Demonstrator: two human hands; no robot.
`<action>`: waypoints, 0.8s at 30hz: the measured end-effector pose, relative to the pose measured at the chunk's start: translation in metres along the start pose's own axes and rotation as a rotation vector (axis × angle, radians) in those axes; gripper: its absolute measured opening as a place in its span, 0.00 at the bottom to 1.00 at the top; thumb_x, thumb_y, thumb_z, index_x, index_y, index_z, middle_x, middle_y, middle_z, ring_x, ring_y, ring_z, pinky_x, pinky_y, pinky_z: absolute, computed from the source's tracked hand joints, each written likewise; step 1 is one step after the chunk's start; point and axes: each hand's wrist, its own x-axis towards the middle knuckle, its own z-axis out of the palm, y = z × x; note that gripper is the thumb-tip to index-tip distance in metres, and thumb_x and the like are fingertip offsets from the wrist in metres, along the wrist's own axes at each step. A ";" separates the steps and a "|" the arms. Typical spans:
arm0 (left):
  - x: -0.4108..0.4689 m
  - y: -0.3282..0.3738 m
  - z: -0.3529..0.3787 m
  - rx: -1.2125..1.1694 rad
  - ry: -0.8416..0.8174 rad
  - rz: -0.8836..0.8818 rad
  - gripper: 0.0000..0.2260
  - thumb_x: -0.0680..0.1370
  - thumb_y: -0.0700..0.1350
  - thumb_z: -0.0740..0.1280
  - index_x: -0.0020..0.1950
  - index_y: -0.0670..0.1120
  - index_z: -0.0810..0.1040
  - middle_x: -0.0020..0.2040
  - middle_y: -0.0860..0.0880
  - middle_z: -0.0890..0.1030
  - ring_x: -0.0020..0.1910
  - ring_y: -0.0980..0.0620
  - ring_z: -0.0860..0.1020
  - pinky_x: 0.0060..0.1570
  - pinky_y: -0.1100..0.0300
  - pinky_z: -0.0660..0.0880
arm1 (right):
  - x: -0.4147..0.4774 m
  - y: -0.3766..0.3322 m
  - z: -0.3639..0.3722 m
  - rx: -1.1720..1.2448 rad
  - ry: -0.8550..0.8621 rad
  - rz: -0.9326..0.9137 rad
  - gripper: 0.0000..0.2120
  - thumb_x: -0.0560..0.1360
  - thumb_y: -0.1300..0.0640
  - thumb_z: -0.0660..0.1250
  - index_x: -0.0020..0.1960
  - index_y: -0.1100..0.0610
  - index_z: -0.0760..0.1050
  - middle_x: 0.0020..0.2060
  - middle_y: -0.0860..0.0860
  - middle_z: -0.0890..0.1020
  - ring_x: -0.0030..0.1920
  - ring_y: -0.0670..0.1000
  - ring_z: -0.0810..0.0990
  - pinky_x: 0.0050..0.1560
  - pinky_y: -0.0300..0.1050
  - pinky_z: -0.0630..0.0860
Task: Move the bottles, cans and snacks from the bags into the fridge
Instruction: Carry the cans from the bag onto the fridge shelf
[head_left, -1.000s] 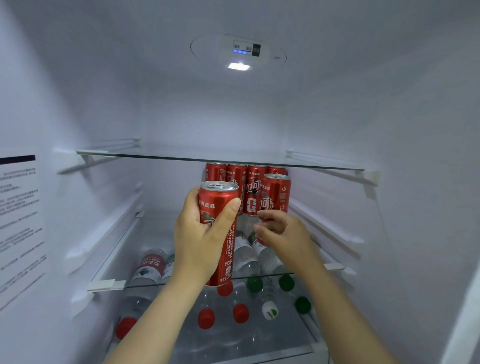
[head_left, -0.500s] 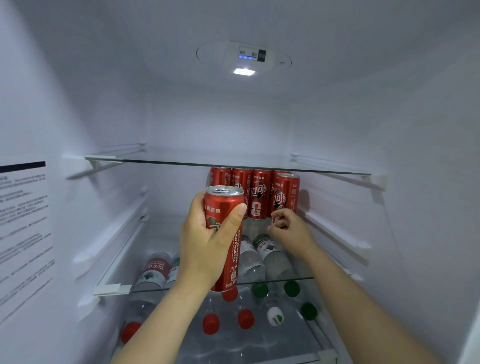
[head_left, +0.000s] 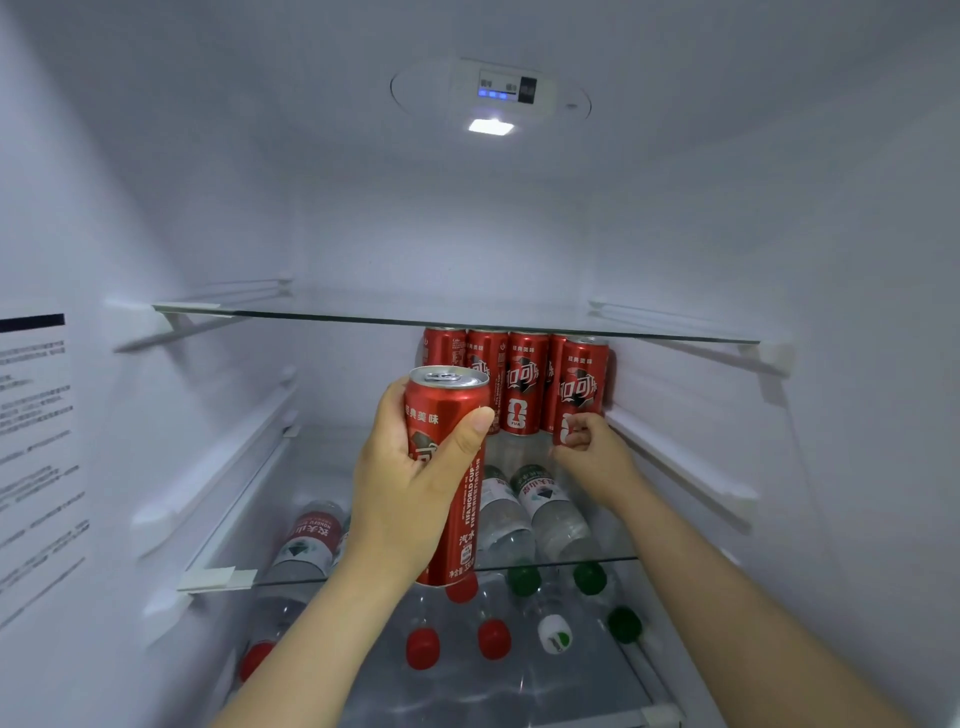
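Note:
I am looking into the open fridge. My left hand (head_left: 415, 488) grips a tall red cola can (head_left: 452, 467) upright, in front of the middle glass shelf (head_left: 602, 561). At the back right of that shelf stands a row of several red cans (head_left: 522, 384). My right hand (head_left: 592, 457) pinches the base of the rightmost can (head_left: 582, 384), which stands on the shelf by the right wall. Water bottles (head_left: 550, 509) lie on their sides beneath the shelf, caps toward me.
An upper glass shelf (head_left: 363, 314) spans the fridge just above the cans and carries nothing that I can see. Plastic rails (head_left: 685, 462) run along both side walls. A label with text (head_left: 36, 447) is on the left wall. The lamp (head_left: 491, 126) glows overhead.
My right hand has pushed the rightmost can back and to the right, into line with the row. The can in my left hand has stayed about where it was.

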 end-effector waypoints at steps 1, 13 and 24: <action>0.000 0.000 0.000 0.001 0.003 0.004 0.22 0.68 0.59 0.66 0.61 0.57 0.70 0.49 0.60 0.79 0.47 0.67 0.78 0.39 0.77 0.73 | 0.000 0.000 0.000 -0.006 0.006 -0.006 0.26 0.73 0.60 0.70 0.69 0.57 0.66 0.51 0.49 0.75 0.49 0.46 0.75 0.42 0.36 0.71; 0.006 0.004 -0.006 0.131 -0.168 -0.071 0.24 0.70 0.60 0.65 0.64 0.62 0.61 0.54 0.62 0.76 0.48 0.65 0.78 0.36 0.74 0.71 | -0.002 0.004 -0.001 -0.020 0.192 -0.020 0.06 0.74 0.59 0.68 0.50 0.53 0.77 0.47 0.48 0.80 0.49 0.48 0.79 0.52 0.47 0.77; 0.084 -0.046 0.051 0.340 -0.285 -0.224 0.32 0.77 0.62 0.61 0.73 0.47 0.53 0.64 0.49 0.71 0.56 0.51 0.71 0.53 0.54 0.72 | -0.003 0.006 0.001 -0.026 0.194 -0.007 0.04 0.74 0.58 0.68 0.48 0.51 0.76 0.46 0.47 0.79 0.48 0.48 0.78 0.50 0.45 0.76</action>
